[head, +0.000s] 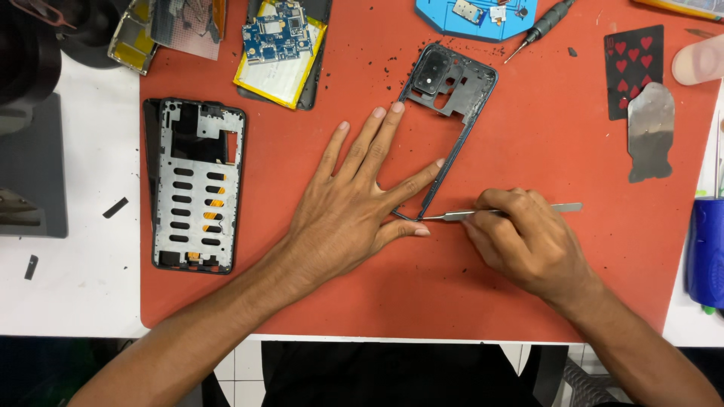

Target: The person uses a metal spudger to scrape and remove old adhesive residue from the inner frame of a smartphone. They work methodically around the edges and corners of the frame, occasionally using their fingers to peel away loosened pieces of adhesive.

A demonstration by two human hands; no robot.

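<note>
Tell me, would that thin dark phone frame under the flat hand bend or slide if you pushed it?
The phone frame is a thin open rim, so it probably flexes and weighs little. The left hand presses flat on it while the right hand works a metal tool at its edge, suggesting it would otherwise slide.

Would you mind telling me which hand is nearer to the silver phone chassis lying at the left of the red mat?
Left. The left hand rests flat just right of the silver phone chassis; the right hand, holding a metal tool, is farther right.
</note>
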